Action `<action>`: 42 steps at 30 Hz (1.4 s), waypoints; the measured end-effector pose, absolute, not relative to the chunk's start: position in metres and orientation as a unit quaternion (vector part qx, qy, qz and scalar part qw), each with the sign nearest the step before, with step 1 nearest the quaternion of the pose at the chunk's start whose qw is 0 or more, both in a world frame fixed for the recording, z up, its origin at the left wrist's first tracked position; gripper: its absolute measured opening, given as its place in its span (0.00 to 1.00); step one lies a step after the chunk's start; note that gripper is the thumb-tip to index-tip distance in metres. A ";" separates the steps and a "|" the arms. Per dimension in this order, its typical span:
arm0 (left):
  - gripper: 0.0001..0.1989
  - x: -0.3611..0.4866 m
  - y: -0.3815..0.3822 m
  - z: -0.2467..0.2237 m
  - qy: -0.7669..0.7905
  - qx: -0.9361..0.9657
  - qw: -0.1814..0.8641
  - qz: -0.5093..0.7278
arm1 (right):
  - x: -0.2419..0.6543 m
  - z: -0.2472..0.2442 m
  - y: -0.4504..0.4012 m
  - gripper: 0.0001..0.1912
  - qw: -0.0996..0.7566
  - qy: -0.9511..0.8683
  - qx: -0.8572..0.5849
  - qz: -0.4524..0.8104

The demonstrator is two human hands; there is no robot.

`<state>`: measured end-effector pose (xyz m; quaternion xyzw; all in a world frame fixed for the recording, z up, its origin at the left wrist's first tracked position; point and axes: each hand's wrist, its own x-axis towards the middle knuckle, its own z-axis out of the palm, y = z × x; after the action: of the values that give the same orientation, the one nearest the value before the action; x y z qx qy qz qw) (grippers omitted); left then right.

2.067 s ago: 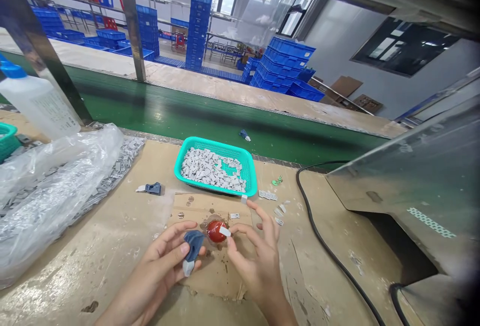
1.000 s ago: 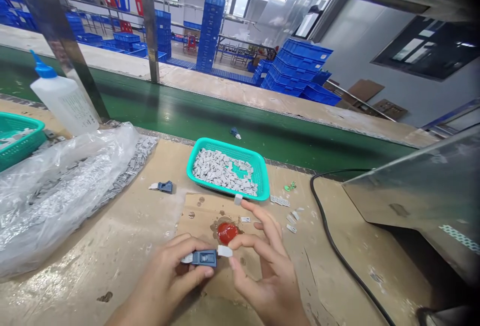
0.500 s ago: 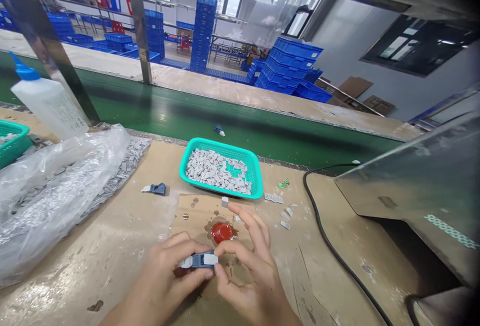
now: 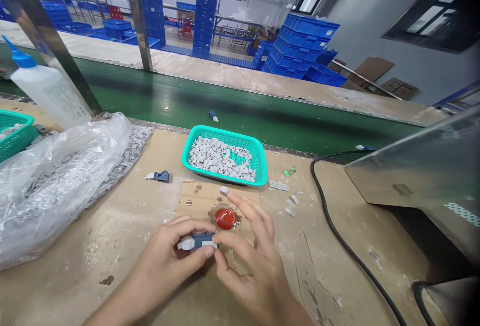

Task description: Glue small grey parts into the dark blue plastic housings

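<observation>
One blue clip (image 4: 201, 239) lies pinched in the left grip (image 4: 169, 255), the right grip (image 4: 255, 262) pinching its tab (image 4: 209, 244).

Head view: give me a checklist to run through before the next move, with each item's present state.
1. Clip gripped by the left hand: ok, held between thumb and fingers.
2. Grey piece at the clip, with the right hand on it: ok, thumb and index finger at its end.
3. Grey piece fully seated: cannot tell, the angle and fingers hide the fit.
4. Right hand carrying only one piece: not ok, a spare piece is at another fingertip.
5. Basket stocked: ok, many grey parts inside.
</observation>
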<state>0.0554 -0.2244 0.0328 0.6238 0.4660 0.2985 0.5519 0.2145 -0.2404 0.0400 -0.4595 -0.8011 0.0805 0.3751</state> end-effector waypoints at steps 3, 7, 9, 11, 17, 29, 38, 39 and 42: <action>0.16 0.055 -0.225 0.029 0.450 0.567 0.622 0.300 | 0.215 0.041 -0.241 0.11 0.389 -0.798 -0.450 0.095; 0.13 0.053 -0.223 0.032 0.386 0.523 0.700 0.296 | 0.216 0.042 -0.243 0.13 0.384 -0.806 -0.439 0.100; 0.13 0.052 -0.221 0.037 0.359 0.501 0.730 0.294 | 0.216 0.041 -0.246 0.17 0.380 -0.808 -0.441 0.095; 0.11 0.052 -0.219 0.042 0.347 0.495 0.740 0.293 | 0.216 0.039 -0.248 0.24 0.383 -0.803 -0.445 0.105; 0.08 0.053 -0.225 0.042 0.440 0.558 0.626 0.320 | 0.220 0.036 -0.252 0.28 0.425 -0.775 -0.454 0.111; 0.04 0.006 -0.171 0.045 0.469 0.644 0.374 0.474 | 0.252 0.040 -0.233 0.22 0.426 -0.730 -0.534 0.017; 0.13 -0.009 0.024 0.038 0.639 0.706 0.067 0.298 | 0.286 0.044 -0.099 0.14 0.098 -0.798 -0.585 0.107; 0.13 -0.009 0.045 0.033 0.644 0.709 0.065 0.280 | 0.287 0.041 -0.092 0.15 0.089 -0.800 -0.583 0.112; 0.13 -0.004 0.092 0.018 0.650 0.720 0.068 0.232 | 0.287 0.036 -0.086 0.14 0.056 -0.801 -0.583 0.123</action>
<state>-0.0041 0.0918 0.0178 0.7203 0.6503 0.2317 0.0682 0.2872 -0.0862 0.0364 -0.5829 -0.8012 0.1232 0.0564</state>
